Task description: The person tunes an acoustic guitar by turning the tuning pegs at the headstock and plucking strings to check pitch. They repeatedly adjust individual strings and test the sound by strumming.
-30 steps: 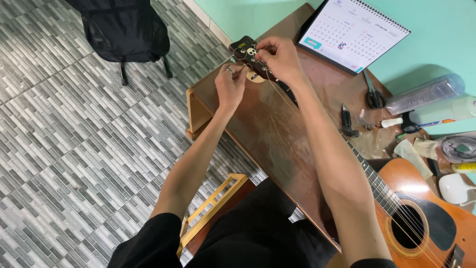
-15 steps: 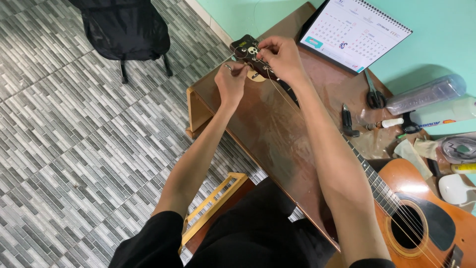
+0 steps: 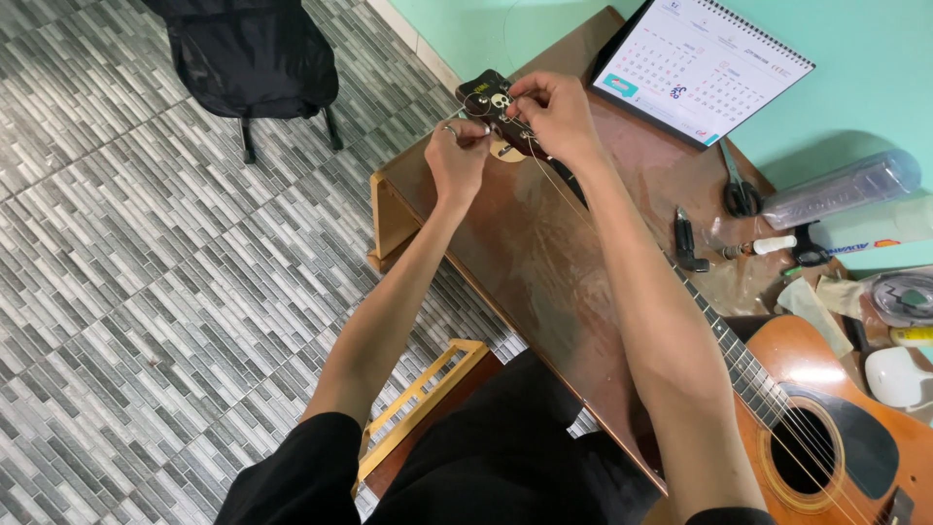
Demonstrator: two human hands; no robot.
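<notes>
Both forearms are stretched forward over the brown table (image 3: pixel 544 262), on which an acoustic guitar (image 3: pixel 826 428) is laid with its dark headstock (image 3: pixel 489 100) at the far corner. The right hand (image 3: pixel 556 115) is curled over the headstock, fingertips pinched at a tuning peg. The left hand (image 3: pixel 457 160) is held just beside it, fingers closed on a thin string (image 3: pixel 564 194) running toward the body. A desk calendar (image 3: pixel 702 63) is propped behind; scissors (image 3: pixel 739 190) are lying nearby.
</notes>
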